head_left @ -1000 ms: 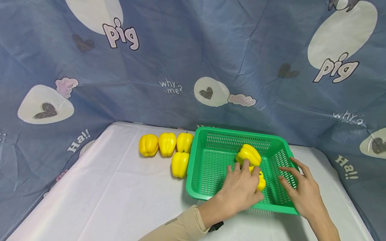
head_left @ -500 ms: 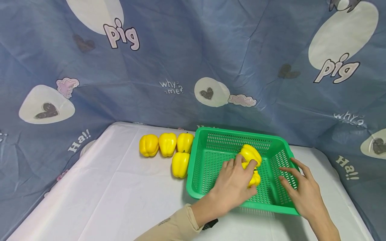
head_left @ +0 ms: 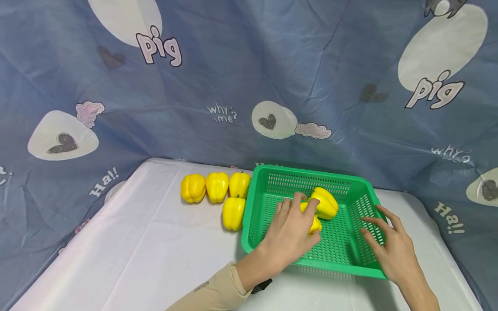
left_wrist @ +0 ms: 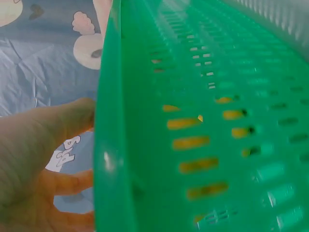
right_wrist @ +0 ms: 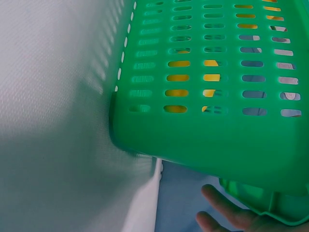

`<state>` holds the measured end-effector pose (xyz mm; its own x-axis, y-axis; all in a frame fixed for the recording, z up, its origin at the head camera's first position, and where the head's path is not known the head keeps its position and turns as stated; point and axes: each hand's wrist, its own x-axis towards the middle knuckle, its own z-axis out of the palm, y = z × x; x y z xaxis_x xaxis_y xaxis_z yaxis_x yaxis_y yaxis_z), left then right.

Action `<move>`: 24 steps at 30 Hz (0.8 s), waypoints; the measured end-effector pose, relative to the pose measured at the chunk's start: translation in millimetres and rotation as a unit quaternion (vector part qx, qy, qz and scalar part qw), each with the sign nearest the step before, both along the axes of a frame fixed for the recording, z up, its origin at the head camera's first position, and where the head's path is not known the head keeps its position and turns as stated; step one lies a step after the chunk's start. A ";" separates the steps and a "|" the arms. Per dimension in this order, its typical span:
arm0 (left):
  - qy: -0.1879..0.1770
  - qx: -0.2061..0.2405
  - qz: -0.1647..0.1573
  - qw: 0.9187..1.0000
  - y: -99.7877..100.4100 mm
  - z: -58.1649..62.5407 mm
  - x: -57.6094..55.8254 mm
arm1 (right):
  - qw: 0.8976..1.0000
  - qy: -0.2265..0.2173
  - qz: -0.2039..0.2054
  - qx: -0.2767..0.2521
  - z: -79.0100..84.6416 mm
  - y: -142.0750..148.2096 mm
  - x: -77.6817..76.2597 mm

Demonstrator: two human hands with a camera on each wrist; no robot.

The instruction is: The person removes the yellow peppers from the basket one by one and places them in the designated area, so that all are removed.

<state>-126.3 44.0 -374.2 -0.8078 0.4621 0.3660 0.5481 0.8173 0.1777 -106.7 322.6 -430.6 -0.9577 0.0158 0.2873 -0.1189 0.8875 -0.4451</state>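
A green slotted plastic basket (head_left: 330, 263) stands on the white table. Inside it, my left hand (head_left: 289, 229) grips a yellow bell pepper (head_left: 316, 224), partly hidden behind the fingers. Another yellow bell pepper (head_left: 326, 203) lies just beyond, close against the gripped one. My right hand (head_left: 398, 250) rests at the basket's right rim with its fingers spread and loosely bent. In the left wrist view, the basket's near wall (left_wrist: 145, 145) covers most of the scene, and yellow shows through its slots. Fingertips of the right hand (right_wrist: 227, 212) appear low in the right wrist view.
Left of the basket, several yellow bell peppers stand on the table: three in a back row, including the leftmost pepper (head_left: 193, 188), and one front pepper (head_left: 233, 213) close beside the basket's wall. A blue printed cloth (head_left: 218, 77) hangs behind the table.
My left hand has moved left inside the basket, carrying the gripped bell pepper along. The other pepper in the basket has shifted slightly and shows more fully. My right hand stays at the rim.
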 end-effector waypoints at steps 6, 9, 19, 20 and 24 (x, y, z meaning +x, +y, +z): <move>-0.012 0.014 0.010 1.000 -11.5 5.3 -2.6 | 1.000 0.004 0.002 -0.001 0.0 -0.4 0.1; -0.001 0.012 0.014 1.000 -15.8 5.6 -3.6 | 1.000 0.003 0.001 0.001 -0.1 -0.7 0.0; 0.046 0.006 0.039 0.998 -27.8 9.8 -4.9 | 1.000 0.002 0.002 0.000 0.2 -0.6 0.1; 0.046 0.004 0.041 0.998 -29.4 10.8 -4.6 | 1.000 0.002 0.003 0.000 0.2 -0.6 0.2; 0.048 0.005 0.050 0.998 -36.7 13.6 -4.1 | 1.000 0.003 0.004 -0.002 0.4 -0.6 0.4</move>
<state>-130.4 7.3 -360.6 -0.8104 0.3774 0.4481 0.4794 0.8669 0.1370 -106.3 322.0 -430.2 -0.9558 0.0083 0.2940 -0.1300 0.8847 -0.4477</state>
